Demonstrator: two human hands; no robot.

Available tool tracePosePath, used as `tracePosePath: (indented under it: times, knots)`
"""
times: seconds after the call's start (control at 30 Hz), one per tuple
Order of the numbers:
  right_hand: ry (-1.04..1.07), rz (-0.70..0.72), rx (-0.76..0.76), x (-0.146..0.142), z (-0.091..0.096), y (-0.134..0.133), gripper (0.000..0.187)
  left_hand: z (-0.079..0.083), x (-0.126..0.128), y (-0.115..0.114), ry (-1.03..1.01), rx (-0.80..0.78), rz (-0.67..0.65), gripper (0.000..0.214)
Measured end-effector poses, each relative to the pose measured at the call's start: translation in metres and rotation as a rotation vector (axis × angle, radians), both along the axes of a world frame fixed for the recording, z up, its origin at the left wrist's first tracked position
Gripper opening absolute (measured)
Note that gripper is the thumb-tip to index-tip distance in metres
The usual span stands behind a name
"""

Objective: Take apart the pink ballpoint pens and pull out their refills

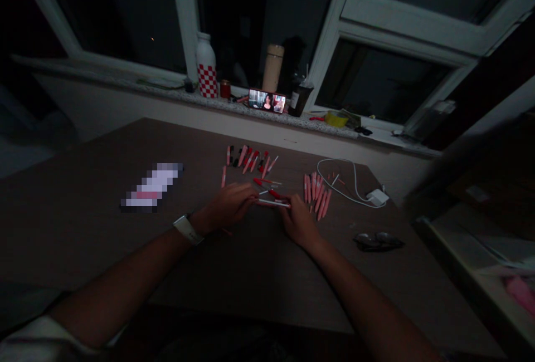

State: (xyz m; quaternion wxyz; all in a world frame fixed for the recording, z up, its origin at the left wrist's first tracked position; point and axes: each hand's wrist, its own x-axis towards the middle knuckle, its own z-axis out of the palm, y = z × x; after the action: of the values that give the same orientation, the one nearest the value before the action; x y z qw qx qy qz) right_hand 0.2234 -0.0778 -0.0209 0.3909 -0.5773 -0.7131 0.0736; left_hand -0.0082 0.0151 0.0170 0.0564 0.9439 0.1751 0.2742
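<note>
Thin white rod (273, 202) is gripped at both ends: left end pinched by the left hand's (229, 205) fingers, right end by the right hand's (300, 223). Held crosswise, between the two sets of fingertips. Containers are all set beyond the fingers, on the sill (161, 91): white bottle with red checks (207, 69), small red jar (225, 89), tan flask (273, 68), dark cup with straw (301, 100). Contents can't be made out. A pale label (293, 99) is seen on the cup; its writing can't be read. Pink pens are laid in two groups: one past the left fingers (243, 156), one just right of the right fingers (314, 186). Pale print on barrels is too small to read.
</note>
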Motion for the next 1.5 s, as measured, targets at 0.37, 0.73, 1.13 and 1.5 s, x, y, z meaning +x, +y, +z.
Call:
tracePosePath:
  times: [0.37,0.73,1.13,1.5]
  knots:
    - [-0.262,0.018,-0.051,-0.008,0.004,-0.007,0.028,0.004,0.004,-0.007,0.15,0.121,-0.031,0.021]
    - [-0.059,0.128,-0.069,-0.008,-0.002,-0.004,0.033,-0.002,0.006,-0.007,-0.055,-0.195,-0.051,0.025]
    - [0.123,-0.01,-0.051,0.003,0.001,0.0,0.034,-0.006,-0.004,0.01,0.162,-0.227,-0.036,0.021]
    - [0.093,-0.009,-0.096,0.004,0.001,-0.001,0.034,-0.014,-0.006,0.013,0.29,-0.361,-0.142,0.01]
